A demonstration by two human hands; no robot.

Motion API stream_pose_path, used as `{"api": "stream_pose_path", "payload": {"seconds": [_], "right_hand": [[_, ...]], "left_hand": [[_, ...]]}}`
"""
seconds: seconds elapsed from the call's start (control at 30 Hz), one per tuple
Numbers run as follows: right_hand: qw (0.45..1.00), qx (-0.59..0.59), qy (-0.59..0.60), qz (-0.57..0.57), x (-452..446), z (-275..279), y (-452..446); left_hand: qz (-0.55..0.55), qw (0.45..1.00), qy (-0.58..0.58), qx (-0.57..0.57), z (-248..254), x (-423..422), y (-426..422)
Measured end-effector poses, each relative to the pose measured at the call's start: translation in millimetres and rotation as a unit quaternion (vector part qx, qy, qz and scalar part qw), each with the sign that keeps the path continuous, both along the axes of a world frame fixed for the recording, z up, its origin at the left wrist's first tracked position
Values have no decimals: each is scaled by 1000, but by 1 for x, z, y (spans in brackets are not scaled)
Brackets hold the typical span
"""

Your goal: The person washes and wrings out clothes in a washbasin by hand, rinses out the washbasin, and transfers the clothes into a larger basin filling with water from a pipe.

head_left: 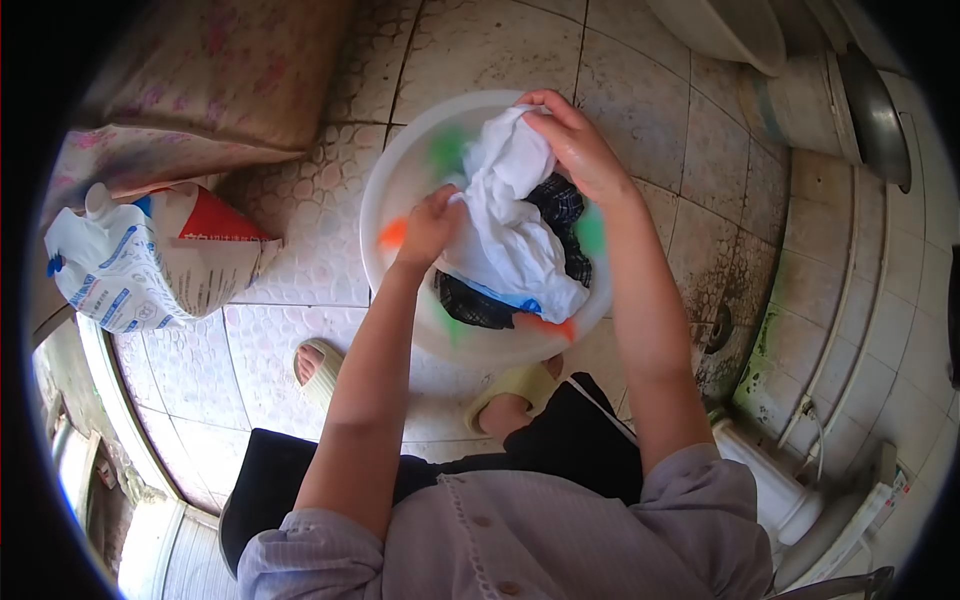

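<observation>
A wet-looking white cloth garment (520, 240) with a blue patch at its lower edge is bunched between my hands over a white plastic basin (377, 200). My left hand (432, 228) is closed on the cloth's left side. At the top, my right hand (575, 145) grips a raised fold, fingers curled over it. Beneath the white cloth lies a dark patterned cloth (475, 305), showing at the lower left and on the right. Green and orange patches mark the basin's inside. How much water it holds I cannot tell.
The basin stands on a tiled floor (270, 340) between my slippered feet. A detergent pouch (125, 265) and a red-and-white bag (215, 235) are at the left, below a floral cloth cover (220, 80). Pipes (840, 300) and a metal pan (875, 115) line the right wall.
</observation>
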State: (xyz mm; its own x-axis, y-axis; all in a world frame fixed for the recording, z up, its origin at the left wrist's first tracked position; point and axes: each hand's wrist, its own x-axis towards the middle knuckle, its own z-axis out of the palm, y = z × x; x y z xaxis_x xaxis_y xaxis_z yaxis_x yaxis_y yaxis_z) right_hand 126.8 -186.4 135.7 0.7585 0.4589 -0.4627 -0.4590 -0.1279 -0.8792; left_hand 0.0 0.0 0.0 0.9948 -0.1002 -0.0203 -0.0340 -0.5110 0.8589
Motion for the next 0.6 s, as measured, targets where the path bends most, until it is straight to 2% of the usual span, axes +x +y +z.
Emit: {"api": "stream_pose_path", "payload": {"seconds": [0.03, 0.07, 0.1, 0.17, 0.2, 0.23, 0.27, 0.3, 0.33, 0.37, 0.4, 0.43, 0.47, 0.5, 0.53, 0.57, 0.6], "right_hand": [[998, -37, -56, 17, 0, -8, -2], [991, -74, -110, 34, -3, -18, -2], [993, -60, -90, 35, -14, -39, 6], [949, -173, -258, 53, -28, -90, 10], [897, -270, -342, 74, -41, -116, 20], [828, -361, -419, 92, -54, -132, 34], [826, -368, -402, 145, -70, -128, 47], [820, -374, -386, 195, -78, -121, 55], [835, -370, -311, 262, -73, -118, 56], [835, -368, -313, 263, -65, -116, 55], [844, -395, -311, 185, -54, -124, 49], [846, -423, -308, 105, -48, -129, 44], [773, -507, -381, 27, -51, -136, 49], [772, -506, -383, 28, -52, -130, 59], [828, -493, -261, 49, -56, -119, 68], [869, -471, -134, 71, -65, -106, 75], [885, -423, -143, 131, -78, -106, 76]], "left_hand": [[90, 967, 169, -165, 9, 2, 2], [175, 872, 328, -319, 14, 1, 3], [186, 869, 343, -305, 22, -11, 8], [363, 818, 330, -299, 24, -8, -8], [363, 819, 328, -300, 19, -6, -13], [326, 898, 248, -159, 7, -7, -19], [280, 946, 162, -13, -5, -11, -25], [281, 946, 162, -14, -18, -13, -25], [242, 957, 160, -2, -27, -16, -21], [204, 966, 160, 12, -36, -20, -17], [206, 966, 159, 12, -32, -23, -22], [251, 960, 98, 76, -24, -28, -34], [294, 945, 38, 141, -17, -30, -40], [295, 944, 37, 140, -18, -26, -40], [389, 894, 149, -165, -21, -22, -39], [438, 738, 244, -451, -25, -19, -38], [395, 660, 349, -536, -12, -11, -25]]}}
